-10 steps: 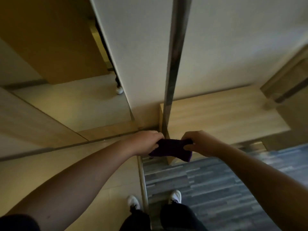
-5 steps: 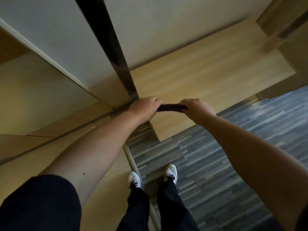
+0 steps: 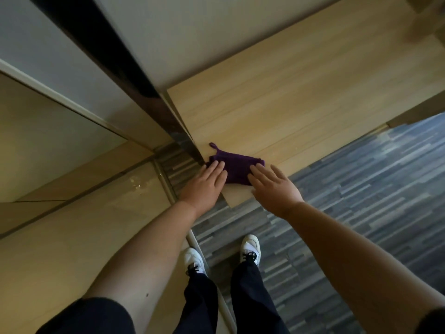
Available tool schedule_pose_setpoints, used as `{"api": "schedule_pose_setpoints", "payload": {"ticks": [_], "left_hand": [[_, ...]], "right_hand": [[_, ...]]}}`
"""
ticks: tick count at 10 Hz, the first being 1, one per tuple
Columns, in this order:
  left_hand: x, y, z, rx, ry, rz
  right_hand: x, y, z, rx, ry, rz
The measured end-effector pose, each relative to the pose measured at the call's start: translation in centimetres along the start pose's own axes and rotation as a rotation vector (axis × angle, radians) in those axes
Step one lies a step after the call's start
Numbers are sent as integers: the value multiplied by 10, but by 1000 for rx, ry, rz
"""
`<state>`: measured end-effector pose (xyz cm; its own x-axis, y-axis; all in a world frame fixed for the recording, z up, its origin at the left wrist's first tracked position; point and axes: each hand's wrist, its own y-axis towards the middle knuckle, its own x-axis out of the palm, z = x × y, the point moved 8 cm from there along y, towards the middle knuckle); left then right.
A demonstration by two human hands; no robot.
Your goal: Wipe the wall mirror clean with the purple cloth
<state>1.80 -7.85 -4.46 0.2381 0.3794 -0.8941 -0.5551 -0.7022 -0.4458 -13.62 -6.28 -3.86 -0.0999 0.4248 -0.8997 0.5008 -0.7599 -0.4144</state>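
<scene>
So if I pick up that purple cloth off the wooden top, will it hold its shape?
Probably not: the purple cloth lies folded and flat, so it likely droops. Its thin loop suggests light fabric. It may slide on the smooth wooden top.

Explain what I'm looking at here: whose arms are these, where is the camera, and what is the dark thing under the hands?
No machine here: a person wears a camera on the head, looking forward and down, so you see their own arms, legs and white shoes. The dark thing is a purple cloth, lying near the corner of a light wooden surface. The left hand and the right hand lie flat with straight fingers, their tips on the cloth; nothing is gripped. The dark strip running up and to the left looks like the edge of the wall mirror that the cloth is meant for.
</scene>
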Motion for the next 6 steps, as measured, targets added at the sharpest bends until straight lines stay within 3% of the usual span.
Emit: {"api": "schedule_pose_setpoints", "payload": {"ticks": [1,3,5,6], "left_hand": [[9,-8,0,-2,72,-209],[-15,-11,-2,23,153,-378],[-69,-39,3,-142,-329,-240],[-72,-54,-7,-257,-500,-443]], "right_hand": [[17,-10,-2,16,-103,-173],[5,-12,-8,28,-137,-368],[-58,-8,-23,153,263,-293],[-77,1,-22,241,301,-437]]}}
